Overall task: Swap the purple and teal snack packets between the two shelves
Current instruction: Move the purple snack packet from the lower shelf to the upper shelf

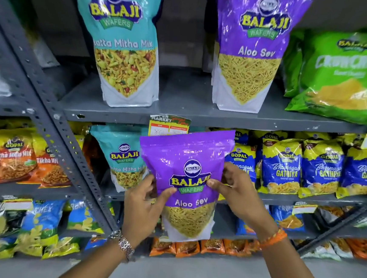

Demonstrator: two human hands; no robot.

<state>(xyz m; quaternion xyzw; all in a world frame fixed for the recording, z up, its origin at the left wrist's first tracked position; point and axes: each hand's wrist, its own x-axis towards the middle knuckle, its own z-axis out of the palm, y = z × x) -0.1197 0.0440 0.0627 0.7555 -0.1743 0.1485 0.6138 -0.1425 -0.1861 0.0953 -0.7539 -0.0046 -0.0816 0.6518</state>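
A purple Aloo Sev packet (pixel 187 161) is held upright in front of the lower shelf by both hands. My left hand (pixel 144 204) grips its left edge and my right hand (pixel 231 187) grips its right side, thumbs on the front. Behind it on the lower shelf stands a teal Khatta Mitha Mix packet (pixel 121 155), partly hidden by the purple one. On the upper shelf (pixel 191 115) a second teal packet (pixel 124 40) stands at the left and another purple Aloo Sev packet (pixel 252 49) at the right, both upright.
A green snack bag (pixel 343 75) lies at the upper shelf's right end. Blue and yellow Gopal packets (pixel 319 168) fill the lower shelf to the right, orange ones (pixel 16 159) to the left. A slanted grey steel upright (pixel 47 113) crosses the left side. More packets sit on the shelves below.
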